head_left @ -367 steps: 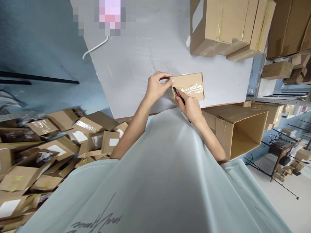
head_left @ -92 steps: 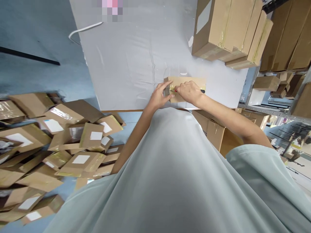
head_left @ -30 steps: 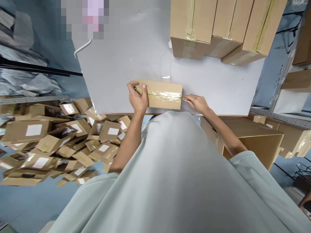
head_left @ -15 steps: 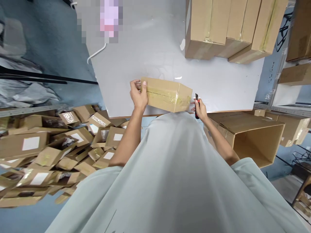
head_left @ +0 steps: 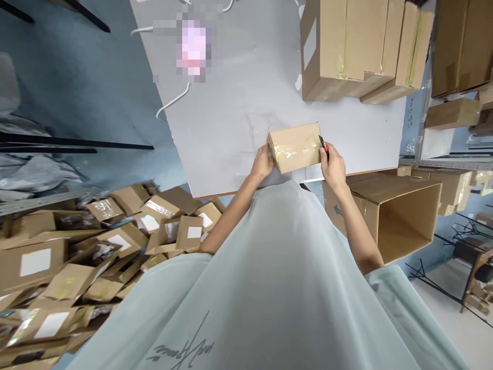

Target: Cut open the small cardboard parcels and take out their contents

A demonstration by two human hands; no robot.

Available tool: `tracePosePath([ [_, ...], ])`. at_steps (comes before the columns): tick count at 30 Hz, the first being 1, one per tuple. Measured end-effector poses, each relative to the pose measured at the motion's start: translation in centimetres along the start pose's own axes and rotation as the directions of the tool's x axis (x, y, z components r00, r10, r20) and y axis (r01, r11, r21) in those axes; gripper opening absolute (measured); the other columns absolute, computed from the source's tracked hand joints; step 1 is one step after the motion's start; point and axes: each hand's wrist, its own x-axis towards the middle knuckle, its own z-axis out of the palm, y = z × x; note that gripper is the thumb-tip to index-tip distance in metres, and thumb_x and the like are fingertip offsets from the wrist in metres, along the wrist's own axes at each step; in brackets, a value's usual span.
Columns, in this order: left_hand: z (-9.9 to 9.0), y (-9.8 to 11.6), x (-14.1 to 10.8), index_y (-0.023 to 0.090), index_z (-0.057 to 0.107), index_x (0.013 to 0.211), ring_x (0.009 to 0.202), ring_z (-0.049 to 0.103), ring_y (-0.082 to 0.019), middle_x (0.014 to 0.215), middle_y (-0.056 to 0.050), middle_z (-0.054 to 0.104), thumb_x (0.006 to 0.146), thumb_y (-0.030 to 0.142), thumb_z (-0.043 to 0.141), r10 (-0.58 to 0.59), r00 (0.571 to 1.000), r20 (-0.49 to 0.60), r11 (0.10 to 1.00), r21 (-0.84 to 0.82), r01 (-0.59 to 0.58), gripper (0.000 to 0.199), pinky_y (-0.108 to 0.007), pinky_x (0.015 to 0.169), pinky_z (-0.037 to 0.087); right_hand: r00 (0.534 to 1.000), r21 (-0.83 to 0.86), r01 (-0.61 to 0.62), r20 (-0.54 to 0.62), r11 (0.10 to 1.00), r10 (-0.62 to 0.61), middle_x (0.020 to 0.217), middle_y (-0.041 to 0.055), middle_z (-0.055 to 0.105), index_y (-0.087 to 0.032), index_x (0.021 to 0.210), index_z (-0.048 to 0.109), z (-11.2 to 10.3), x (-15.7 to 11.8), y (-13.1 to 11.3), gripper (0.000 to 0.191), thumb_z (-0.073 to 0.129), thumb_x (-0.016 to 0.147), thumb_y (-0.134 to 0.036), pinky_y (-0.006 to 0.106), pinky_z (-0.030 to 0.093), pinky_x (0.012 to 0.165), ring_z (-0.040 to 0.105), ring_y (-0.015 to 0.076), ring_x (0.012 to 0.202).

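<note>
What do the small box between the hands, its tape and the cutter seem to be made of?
Small box: cardboard, judging by its matte brown faces and folded edges.
Tape: probably thin plastic film, clear and glossy, since it shows bright, wrinkled highlights.
Cutter in the right hand: black and red, perhaps mostly plastic; too small here to judge its finish or blade.

Matt cardboard box (head_left: pixel 295 137) with glossy, wrinkled plastic tape (head_left: pixel 293 152)
</note>
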Motion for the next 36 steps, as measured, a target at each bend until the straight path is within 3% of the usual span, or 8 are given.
tracePosePath([
  [2,-1.5,1.3,-0.3,0.022,0.053,0.166,0.159,0.055,-0.038,0.168,-0.021,0.058,0.094,0.038,0.072,-0.004,1.0,-0.02,1.0,0.028,0.005,0.076,-0.063,0.131,0.048,1.0,-0.056,-0.02,-0.024,0.998,0.019,0.145,0.0239,0.073,-0.018,0.153,0.063,0.6,-0.2,-0.8,0.06,0.028,0.119,-0.052,0.049,0.06,0.101,0.074,0.0362,0.124],
  [4,-3.4,2.9,-0.5,0.025,0.042,0.174,0.166,0.048,-0.035,0.179,-0.017,0.047,0.089,0.034,0.078,0.07,0.998,-0.004,0.996,0.06,-0.07,0.093,-0.056,0.136,0.045,0.998,-0.106,-0.047,-0.051,0.993,0.041,0.147,0.0246,0.07,-0.018,0.156,0.062,1.4,-0.5,-1.2,0.061,0.025,0.12,-0.05,0.051,0.061,0.101,0.073,0.0365,0.126],
  [9,-6.6,6.5,0.2,0.022,0.046,0.172,0.165,0.048,-0.04,0.176,-0.017,0.053,0.089,0.037,0.083,0.202,0.977,0.069,0.97,0.125,-0.209,0.092,-0.057,0.141,0.038,0.994,-0.201,-0.055,-0.104,0.978,0.034,0.139,0.0222,0.073,-0.021,0.163,0.057,2.8,-0.9,-1.3,0.065,0.018,0.121,-0.051,0.052,0.062,0.101,0.071,0.0358,0.129],
  [16,-6.4,8.0,0.5,0.024,0.051,0.168,0.16,0.054,-0.041,0.17,-0.015,0.06,0.091,0.037,0.08,0.184,0.981,0.068,0.967,0.168,-0.193,0.084,-0.059,0.138,0.043,0.994,-0.23,-0.103,-0.066,0.968,0.09,0.147,0.025,0.07,-0.02,0.168,0.052,2.8,-0.7,-1.6,0.064,0.021,0.121,-0.051,0.054,0.061,0.103,0.068,0.0383,0.136],
  [20,-6.1,8.2,0.0,0.024,0.05,0.17,0.16,0.054,-0.039,0.171,-0.014,0.059,0.091,0.032,0.078,0.166,0.985,0.037,0.974,0.152,-0.17,0.084,-0.057,0.138,0.043,0.993,-0.203,-0.094,-0.085,0.975,0.078,0.14,0.0221,0.072,-0.021,0.164,0.057,2.4,-0.7,-1.7,0.064,0.02,0.121,-0.05,0.052,0.063,0.099,0.072,0.0367,0.126],
  [26,-8.2,8.4,0.4,0.025,0.054,0.168,0.156,0.059,-0.039,0.168,-0.013,0.062,0.092,0.028,0.077,0.146,0.983,0.114,0.985,0.073,-0.155,0.08,-0.059,0.133,0.049,0.982,-0.209,-0.135,-0.158,0.969,0.103,0.138,0.023,0.07,-0.018,0.154,0.064,0.9,-2.3,-3.3,0.062,0.025,0.121,-0.053,0.046,0.063,0.089,0.078,0.0343,0.11],
  [32,-9.3,10.5,2.8,0.025,0.078,0.133,0.128,0.074,-0.031,0.139,-0.009,0.076,0.102,0.036,0.074,0.066,0.998,-0.008,0.997,-0.037,-0.066,0.033,-0.051,0.113,0.064,0.987,-0.046,-0.099,0.121,0.994,0.104,0.112,0.0157,0.083,-0.022,0.142,0.06,1.7,-5.0,-8.2,0.039,0.038,0.116,-0.041,0.045,0.06,0.087,0.079,0.0374,0.099],
  [36,-8.7,10.3,3.7,0.022,0.082,0.119,0.11,0.079,-0.026,0.126,-0.008,0.079,0.093,0.032,0.086,0.04,0.998,0.049,0.998,-0.048,-0.037,0.028,-0.048,0.107,0.067,0.977,-0.052,-0.026,0.211,0.998,0.036,0.114,0.0172,0.085,-0.02,0.14,0.064,2.3,-4.9,-11.2,0.039,0.041,0.114,-0.037,0.042,0.057,0.086,0.081,0.0392,0.101],
])
